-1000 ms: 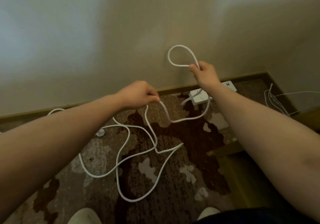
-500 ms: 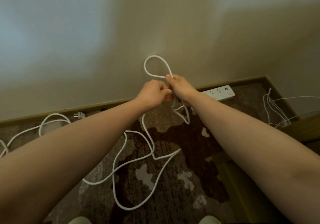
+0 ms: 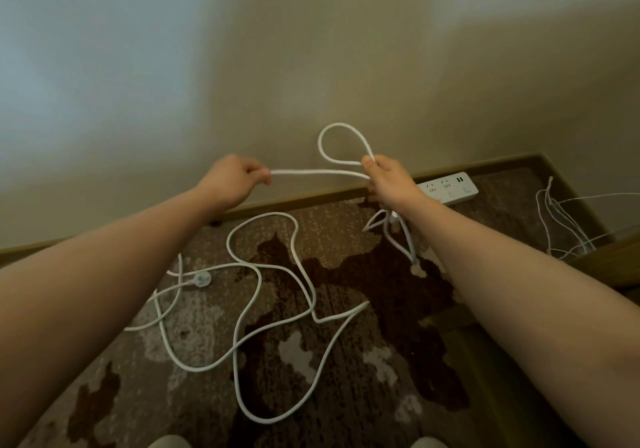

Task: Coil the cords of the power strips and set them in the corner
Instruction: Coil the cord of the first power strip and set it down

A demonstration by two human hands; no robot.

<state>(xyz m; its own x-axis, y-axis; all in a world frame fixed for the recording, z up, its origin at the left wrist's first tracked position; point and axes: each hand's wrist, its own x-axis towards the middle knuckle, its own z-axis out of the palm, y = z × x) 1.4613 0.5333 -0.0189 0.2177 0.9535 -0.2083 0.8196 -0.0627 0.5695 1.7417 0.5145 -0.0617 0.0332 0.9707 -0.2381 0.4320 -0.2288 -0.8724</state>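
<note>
1. Right now my right hand (image 3: 388,179) is raised in front of the wall (image 3: 311,49), fingers curled tight around the white cord (image 3: 263,295), with a loop of it standing up above my knuckles.
2. My left hand (image 3: 235,179) pinches the same cord further along, so a short stretch runs nearly level between my two hands.
3. Below my right wrist a few gathered turns of cord hang down toward the carpet (image 3: 363,395).
4. Most of the cord lies loose on the carpet in wide, sprawling bends between my forearms.
5. A white power strip (image 3: 450,189) lies flat against the baseboard (image 3: 311,196), just beyond my right hand and close to the corner.
6. A round white plug (image 3: 202,278) sits on the carpet by my left forearm, with another cord (image 3: 166,312) running past it.
7. Off to the right, thin white wires (image 3: 561,229) tangle near the corner, well apart from the strip.
</note>
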